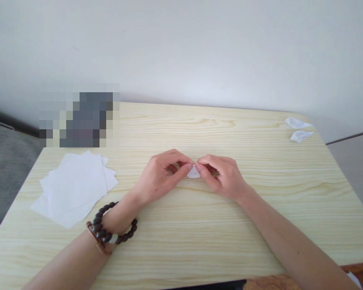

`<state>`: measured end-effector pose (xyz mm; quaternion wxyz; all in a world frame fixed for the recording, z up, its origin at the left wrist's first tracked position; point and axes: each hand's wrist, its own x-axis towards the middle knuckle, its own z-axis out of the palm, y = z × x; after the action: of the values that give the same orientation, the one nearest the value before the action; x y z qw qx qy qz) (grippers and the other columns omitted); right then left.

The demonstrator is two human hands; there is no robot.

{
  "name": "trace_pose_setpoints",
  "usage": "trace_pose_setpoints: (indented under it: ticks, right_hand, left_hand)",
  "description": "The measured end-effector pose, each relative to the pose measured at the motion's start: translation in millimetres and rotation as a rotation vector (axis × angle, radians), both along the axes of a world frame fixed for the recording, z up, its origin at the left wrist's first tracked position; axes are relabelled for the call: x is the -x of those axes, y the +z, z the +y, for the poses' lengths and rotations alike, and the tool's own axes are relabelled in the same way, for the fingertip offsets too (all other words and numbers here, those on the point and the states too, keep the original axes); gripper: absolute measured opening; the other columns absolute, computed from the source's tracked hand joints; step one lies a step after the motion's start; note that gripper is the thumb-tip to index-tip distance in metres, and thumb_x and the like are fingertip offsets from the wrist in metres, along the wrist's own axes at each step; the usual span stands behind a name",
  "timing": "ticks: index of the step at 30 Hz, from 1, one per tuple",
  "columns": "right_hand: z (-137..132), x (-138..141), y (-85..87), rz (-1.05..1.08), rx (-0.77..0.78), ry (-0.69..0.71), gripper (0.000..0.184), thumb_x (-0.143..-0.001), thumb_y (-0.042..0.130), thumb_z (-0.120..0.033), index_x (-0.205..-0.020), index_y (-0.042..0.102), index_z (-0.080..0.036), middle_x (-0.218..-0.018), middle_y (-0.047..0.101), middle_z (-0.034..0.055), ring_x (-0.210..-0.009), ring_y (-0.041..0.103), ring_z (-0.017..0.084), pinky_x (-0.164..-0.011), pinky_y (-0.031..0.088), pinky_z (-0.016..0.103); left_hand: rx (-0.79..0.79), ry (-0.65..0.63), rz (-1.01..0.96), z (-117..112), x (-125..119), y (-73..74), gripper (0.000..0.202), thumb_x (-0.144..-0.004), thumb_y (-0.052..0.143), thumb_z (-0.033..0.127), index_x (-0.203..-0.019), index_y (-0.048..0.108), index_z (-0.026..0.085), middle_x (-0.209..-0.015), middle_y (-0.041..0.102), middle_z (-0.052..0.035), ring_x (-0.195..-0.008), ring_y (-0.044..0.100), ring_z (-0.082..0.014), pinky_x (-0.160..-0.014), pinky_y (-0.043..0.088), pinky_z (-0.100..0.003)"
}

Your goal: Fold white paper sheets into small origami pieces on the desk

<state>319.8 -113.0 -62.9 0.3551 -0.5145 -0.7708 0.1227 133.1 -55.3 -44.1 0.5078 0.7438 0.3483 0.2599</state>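
Note:
A small piece of folded white paper (194, 173) is pinched between both hands, low over the middle of the table. My left hand (165, 175) holds its left edge between thumb and forefinger. From the other side, my right hand (222, 173) grips the right edge the same way. The fingertips of the two hands nearly meet, and they hide the paper's upper part. A dark beaded bracelet (101, 230) circles the left wrist.
Loose white paper sheets (77, 187) lie in a fanned pile at the left of the wood-grain table (181, 249). Two folded paper pieces (297, 123) rest at the far right corner. A blurred-out dark object (87, 121) is at the back left, near a white wall (199, 52).

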Motion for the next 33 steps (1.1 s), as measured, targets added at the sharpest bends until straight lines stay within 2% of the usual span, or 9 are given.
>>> trace_pose_setpoints:
  ticks: [6,11,17,20,24,29,33]
  right_hand:
    - [0.8,0.6,0.9,0.02,-0.065,-0.063,0.013,-0.09,0.049,-0.02,-0.079,0.055,-0.018,-0.059,0.054,-0.0045,-0.049,0.045,0.006,-0.05,0.034,0.019]
    - [0.1,0.6,1.8,0.031,-0.089,-0.095,0.012,-0.09,0.049,-0.02,-0.08,0.055,-0.019,-0.06,0.055,-0.004,-0.05,0.049,0.007,-0.051,0.037,0.019]
    - [-0.8,1.6,1.6,0.174,-0.081,-0.172,0.008,-0.09,0.052,-0.02,-0.084,0.058,-0.019,-0.065,0.061,-0.0028,-0.048,0.053,0.006,-0.048,0.04,0.018]
    - [0.8,0.6,-1.8,0.284,-0.094,-0.233,0.007,-0.09,0.056,-0.022,-0.084,0.06,-0.019,-0.065,0.062,-0.0025,-0.046,0.054,0.006,-0.045,0.041,0.018]
    - [1.5,-1.2,-4.3,0.424,-0.058,-0.259,0.005,-0.087,0.061,-0.023,-0.084,0.064,-0.02,-0.065,0.067,-0.0028,-0.045,0.057,0.006,-0.042,0.043,0.017]
    - [0.6,1.2,0.0,0.61,-0.022,-0.304,0.008,-0.086,0.064,-0.025,-0.081,0.068,-0.02,-0.066,0.071,-0.0019,-0.045,0.06,0.007,-0.044,0.05,0.018]
    - [2.6,4.6,0.7,0.717,0.007,-0.34,0.008,-0.084,0.066,-0.026,-0.081,0.069,-0.02,-0.06,0.07,-0.0026,-0.049,0.065,0.01,-0.049,0.055,0.019]
  left_hand:
    - [-0.044,0.057,-0.052,2.9,-0.4,-4.0,0.011,-0.084,0.064,0.026,-0.083,0.072,0.018,-0.089,0.066,-0.0031,-0.079,0.061,-0.0125,-0.061,0.049,-0.018]
    - [0.108,0.097,-0.109,1.8,-0.6,-6.5,0.013,-0.081,0.066,0.031,-0.083,0.073,0.02,-0.084,0.071,-0.0021,-0.073,0.064,-0.0147,-0.057,0.052,-0.021]
    - [0.141,0.27,-0.149,-0.5,-2.8,-3.8,0.008,-0.077,0.07,0.029,-0.077,0.074,0.022,-0.076,0.072,0.0006,-0.053,0.059,-0.0101,-0.049,0.051,-0.02]
    - [0.155,0.335,-0.156,-1.0,-3.4,-1.3,0.006,-0.077,0.071,0.027,-0.075,0.074,0.022,-0.074,0.072,0.0015,-0.049,0.058,-0.0092,-0.048,0.05,-0.02]
    - [0.175,0.355,-0.202,-1.0,-3.8,-2.8,0.007,-0.078,0.069,0.027,-0.076,0.071,0.02,-0.074,0.072,0.0011,-0.055,0.063,-0.0115,-0.052,0.055,-0.021]
    - [0.255,0.3,-0.276,-1.5,-5.4,-8.5,0.015,-0.084,0.064,0.031,-0.083,0.062,0.017,-0.073,0.07,-0.001,-0.075,0.071,-0.018,-0.057,0.06,-0.023]
    - [0.279,0.304,-0.329,-1.0,-7.6,-8.3,0.018,-0.088,0.059,0.033,-0.084,0.055,0.016,-0.075,0.067,-0.0007,-0.078,0.072,-0.0191,-0.056,0.06,-0.024]
